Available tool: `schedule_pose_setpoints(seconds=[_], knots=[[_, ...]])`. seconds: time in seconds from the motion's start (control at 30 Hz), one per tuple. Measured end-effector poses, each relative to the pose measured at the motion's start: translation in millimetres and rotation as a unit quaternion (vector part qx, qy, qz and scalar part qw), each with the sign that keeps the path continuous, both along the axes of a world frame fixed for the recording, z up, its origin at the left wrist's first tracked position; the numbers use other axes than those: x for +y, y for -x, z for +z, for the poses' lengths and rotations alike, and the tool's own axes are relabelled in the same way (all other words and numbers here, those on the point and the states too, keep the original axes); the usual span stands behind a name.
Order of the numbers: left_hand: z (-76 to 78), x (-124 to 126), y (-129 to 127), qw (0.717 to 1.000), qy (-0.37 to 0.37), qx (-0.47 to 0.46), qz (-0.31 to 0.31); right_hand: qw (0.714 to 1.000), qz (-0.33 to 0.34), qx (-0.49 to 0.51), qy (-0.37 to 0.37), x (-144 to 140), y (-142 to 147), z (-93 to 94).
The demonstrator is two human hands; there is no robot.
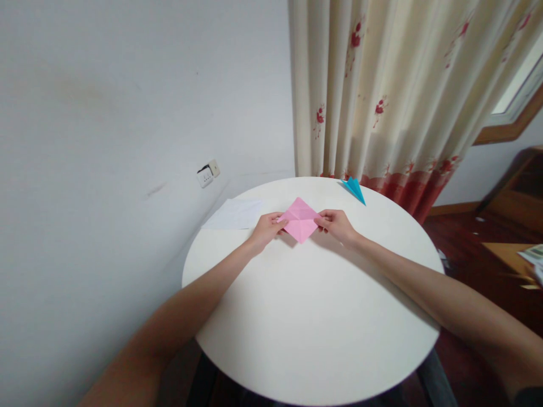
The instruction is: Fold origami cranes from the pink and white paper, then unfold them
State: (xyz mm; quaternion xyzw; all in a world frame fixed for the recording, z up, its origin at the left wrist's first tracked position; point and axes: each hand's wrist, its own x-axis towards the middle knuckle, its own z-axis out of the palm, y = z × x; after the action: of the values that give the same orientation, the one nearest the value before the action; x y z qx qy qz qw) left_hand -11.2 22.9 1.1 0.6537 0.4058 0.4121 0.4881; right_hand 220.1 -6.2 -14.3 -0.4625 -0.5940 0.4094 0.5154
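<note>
Paper (299, 219), pink diamond: my left hand (267, 226) pinches its left corner, right hand (338, 222) its right; blue dart (354, 190) beyond paper, rightward.

near tabletop (314, 328) free; wall (106, 169) bars left, blue paper (355, 190) far right

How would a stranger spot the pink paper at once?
Find the round white table. Toward its far side, the left hand and right hand hold the pink paper between them. Its color and diamond shape set it apart from the white sheet and blue paper.
</note>
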Motion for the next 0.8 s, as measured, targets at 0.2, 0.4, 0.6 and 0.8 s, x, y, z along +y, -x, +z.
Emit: schedule_pose_setpoints(seconds=[0.2, 0.4, 0.6, 0.8], knots=[[0.8, -1.2, -0.5, 1.000, 0.008, -0.003, 0.006, 1.000, 0.000, 0.003, 0.000, -0.7, 0.3, 0.8], [-0.5, 0.1, -0.5, 1.000, 0.005, -0.007, 0.003, 1.000, -0.002, 0.003, 0.000, -0.1, 0.4, 0.1], [-0.3, 0.4, -0.4, 1.000, 0.003, -0.005, 0.005, 1.000, -0.002, 0.002, -0.001, 0.4, -0.2, -0.4], [-1.8, 0.8, 0.0, 1.000, 0.000, 0.001, 0.004, 1.000, -0.002, -0.002, -0.001, -0.7, 0.2, 0.9]])
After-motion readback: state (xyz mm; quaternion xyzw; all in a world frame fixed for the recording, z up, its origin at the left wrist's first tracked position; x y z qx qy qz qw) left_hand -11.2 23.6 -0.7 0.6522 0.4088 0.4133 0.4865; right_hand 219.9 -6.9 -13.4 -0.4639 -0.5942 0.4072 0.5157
